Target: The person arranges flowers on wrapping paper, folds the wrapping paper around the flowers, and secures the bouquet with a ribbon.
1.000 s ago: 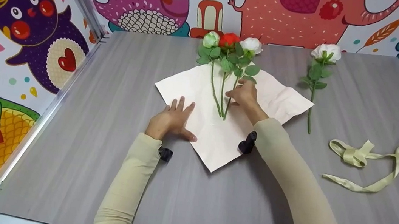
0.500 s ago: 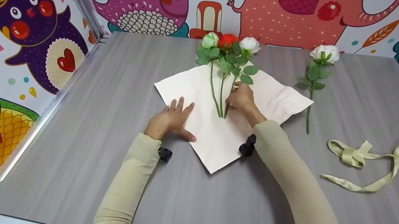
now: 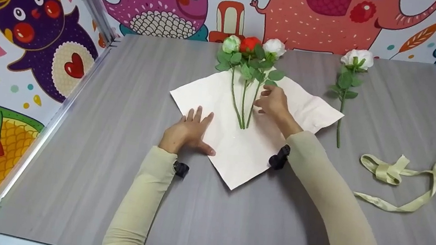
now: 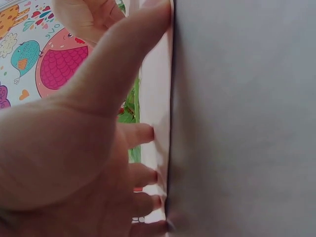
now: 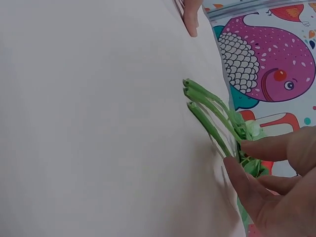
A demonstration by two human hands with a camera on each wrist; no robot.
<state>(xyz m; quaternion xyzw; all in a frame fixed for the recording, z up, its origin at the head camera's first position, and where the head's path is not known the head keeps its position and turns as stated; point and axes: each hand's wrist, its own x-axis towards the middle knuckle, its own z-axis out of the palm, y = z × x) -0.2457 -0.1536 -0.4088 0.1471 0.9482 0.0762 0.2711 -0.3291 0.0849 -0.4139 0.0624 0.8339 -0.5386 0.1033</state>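
Note:
My left hand [image 3: 188,132] rests with spread fingers on the left edge of a pale pink wrapping sheet [image 3: 230,157]; in the left wrist view the fingertips [image 4: 146,132] lie along that edge. Three artificial flowers lie on the sheet: a pale green one [image 3: 231,44], a red rose [image 3: 250,44] and a white rose [image 3: 274,47], their stems converging toward the sheet's middle. Right beside the white rose's stem is my right hand [image 3: 275,103], fingers loosely bent. In the right wrist view its thumb and finger stand parted around the stem [image 5: 210,127].
Another white rose [image 3: 357,59] lies apart at the right of the table [image 3: 85,156]. Nearer to me on that side is a looped pale yellow-green ribbon [image 3: 388,173]. Cartoon-printed walls [image 3: 319,10] border the back and left.
My right hand has shifted slightly right, and its fingers have loosened from the white rose's stem. The left hand stays in place on the sheet.

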